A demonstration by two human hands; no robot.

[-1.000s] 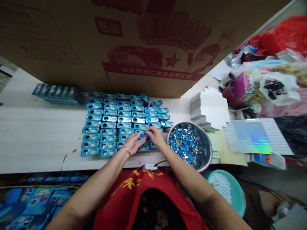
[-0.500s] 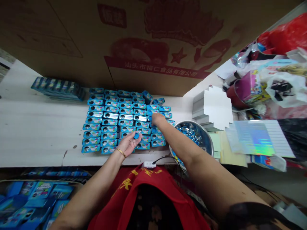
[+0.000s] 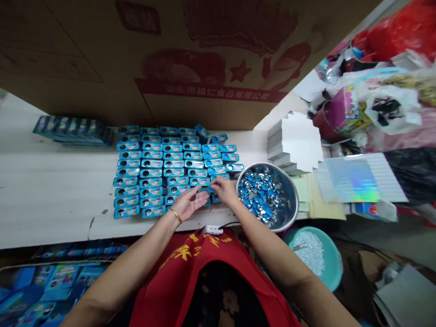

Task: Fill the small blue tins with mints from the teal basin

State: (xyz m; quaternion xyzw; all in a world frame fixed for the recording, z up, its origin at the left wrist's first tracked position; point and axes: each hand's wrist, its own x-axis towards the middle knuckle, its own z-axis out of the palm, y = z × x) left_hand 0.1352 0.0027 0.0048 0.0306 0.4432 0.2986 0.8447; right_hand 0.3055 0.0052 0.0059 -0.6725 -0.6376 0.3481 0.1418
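Blue printed boxes (image 3: 127, 212) lie in several columns on the white table. Dark round spots show at the left ends of those in the left columns, while several in the right columns show blue round discs there. Palm turned up, my left hand (image 3: 191, 203) is over the near boxes with its fingers stretched out. My right hand (image 3: 223, 190) is at the right columns, just beside the left fingertips. Its thumb and fingers are pinched together over a box; what lies between them is hidden. A steel bowl (image 3: 295, 198) of blue and silver round discs (image 3: 259, 193) stands right of my right hand.
A large cardboard carton (image 3: 204, 106) walls off the back. Stacked white card pieces (image 3: 299, 141) stand behind the bowl. A turquoise basin (image 3: 335, 268) of small white pieces is below the table edge. More blue boxes (image 3: 61, 277) fill a container at lower left.
My right hand has moved nearer, toward my left hand. The blue disc at my left fingertips no longer shows there, and the left fingers are straighter. The view has shifted, revealing the turquoise basin.
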